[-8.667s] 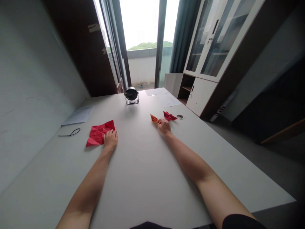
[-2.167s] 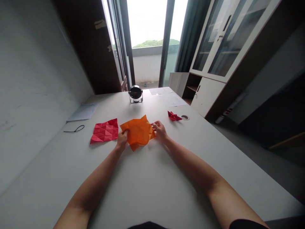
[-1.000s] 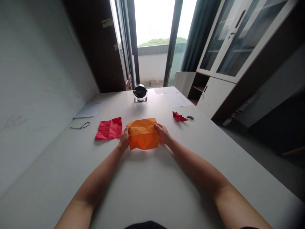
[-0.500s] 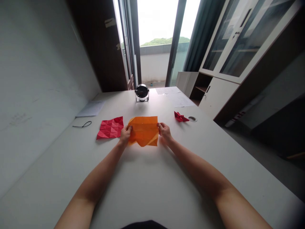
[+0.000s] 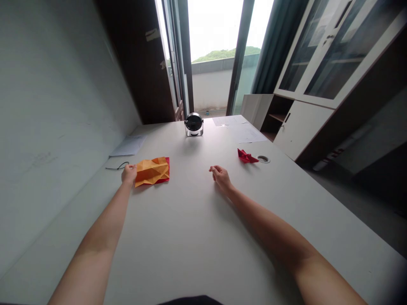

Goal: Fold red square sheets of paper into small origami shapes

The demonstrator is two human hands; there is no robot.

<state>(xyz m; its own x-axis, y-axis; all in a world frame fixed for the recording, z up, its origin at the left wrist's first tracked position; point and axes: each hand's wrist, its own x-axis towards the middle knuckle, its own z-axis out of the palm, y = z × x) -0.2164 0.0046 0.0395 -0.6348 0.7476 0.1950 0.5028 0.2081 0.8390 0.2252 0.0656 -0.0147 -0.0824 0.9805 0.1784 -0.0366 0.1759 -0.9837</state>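
My left hand (image 5: 129, 174) pinches the left edge of a creased orange paper sheet (image 5: 151, 170), held over the left part of the table. The orange sheet covers most of a red paper sheet (image 5: 168, 169), whose edge shows at the right and along the bottom. My right hand (image 5: 220, 176) hovers over the middle of the table, its fingers curled together with nothing visible in them. Farther right lies a folded red paper boat (image 5: 246, 156), beside a white roll of tape (image 5: 263, 159).
A round black device on a metal stand (image 5: 193, 123) stands at the far middle of the white table (image 5: 190, 237). Papers lie at the back left (image 5: 129, 145) and back right (image 5: 251, 134). A black cable tie (image 5: 117, 167) is near my left hand. A wall borders the left.
My left hand has carried the orange sheet leftward over the red sheet. My right hand has let go of the orange sheet and stays near the middle. The view has shifted slightly.
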